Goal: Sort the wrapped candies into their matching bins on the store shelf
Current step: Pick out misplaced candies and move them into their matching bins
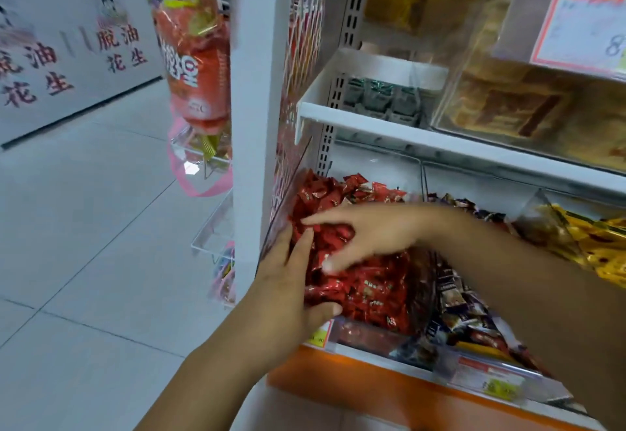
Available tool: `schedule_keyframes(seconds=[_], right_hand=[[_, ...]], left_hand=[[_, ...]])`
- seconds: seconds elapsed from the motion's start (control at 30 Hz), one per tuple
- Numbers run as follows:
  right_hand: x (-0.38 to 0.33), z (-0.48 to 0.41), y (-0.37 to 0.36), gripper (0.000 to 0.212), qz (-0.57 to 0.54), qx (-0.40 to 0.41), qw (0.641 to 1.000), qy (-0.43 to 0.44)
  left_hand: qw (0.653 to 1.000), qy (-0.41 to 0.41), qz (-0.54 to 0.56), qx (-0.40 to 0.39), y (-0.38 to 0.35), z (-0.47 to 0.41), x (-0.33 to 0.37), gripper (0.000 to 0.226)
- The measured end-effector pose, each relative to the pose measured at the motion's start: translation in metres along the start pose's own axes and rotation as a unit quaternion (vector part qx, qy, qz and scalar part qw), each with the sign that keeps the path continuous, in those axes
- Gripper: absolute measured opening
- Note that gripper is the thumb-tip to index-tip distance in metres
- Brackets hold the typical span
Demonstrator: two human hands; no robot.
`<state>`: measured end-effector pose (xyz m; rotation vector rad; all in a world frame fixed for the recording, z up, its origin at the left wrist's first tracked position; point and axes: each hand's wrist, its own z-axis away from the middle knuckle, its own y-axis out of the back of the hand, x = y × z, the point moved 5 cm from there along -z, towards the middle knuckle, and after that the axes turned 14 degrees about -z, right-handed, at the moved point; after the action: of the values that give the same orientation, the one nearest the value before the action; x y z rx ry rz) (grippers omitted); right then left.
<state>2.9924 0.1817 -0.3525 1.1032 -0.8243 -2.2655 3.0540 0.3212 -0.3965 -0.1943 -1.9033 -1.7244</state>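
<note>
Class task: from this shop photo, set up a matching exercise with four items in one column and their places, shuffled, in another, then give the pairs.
Items
1 red candies
2 yellow candies
3 green packets
4 orange bag

Places
A lower shelf, far right
B hanging left of the shelving
C upper shelf, left part
D lower shelf, far left, under the left hand and right hand

Pairs: 1-D, 2-A, 3-C, 4-B

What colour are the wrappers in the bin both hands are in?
Red wrappers, seen best in head view.
</note>
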Motion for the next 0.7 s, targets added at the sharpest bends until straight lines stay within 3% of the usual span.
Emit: schedule_keyframes(seconds=[0.1, 0.2, 0.37, 0.47, 0.57, 0.7], right_hand=[[0.018, 0.001, 0.058, 0.031, -0.053, 0.143, 0.988, -0.004], [0.062, -0.02, 0.089, 0.03, -0.064, 0.254, 0.962, -0.072], [0.078, -0.056, 0.08, 0.036, 0.086, 0.236, 0.96, -0.127], [0.098, -0.072, 0.072, 0.022, 0.111, 0.271, 0.946, -0.139], [0.096, -0.064, 0.076, 0.015, 0.094, 0.309, 0.939, -0.118], [0.069, -0.03, 0.088, 0.018, -0.02, 0.323, 0.945, -0.039]], left_hand=[[1.0, 0.002, -0.002, 0.008, 0.0, -0.001, 0.0, 0.1], [1.0, 0.001, -0.014, 0.002, -0.002, -0.002, -0.001, 0.099], [1.0, 0.004, -0.017, 0.011, -0.002, -0.008, -0.001, 0.096], [1.0, 0.008, -0.021, 0.019, -0.001, -0.013, 0.001, 0.093], [1.0, 0.006, -0.019, 0.025, 0.001, -0.017, 0.002, 0.09], [1.0, 0.006, -0.004, 0.027, 0.001, -0.022, 0.003, 0.089]])
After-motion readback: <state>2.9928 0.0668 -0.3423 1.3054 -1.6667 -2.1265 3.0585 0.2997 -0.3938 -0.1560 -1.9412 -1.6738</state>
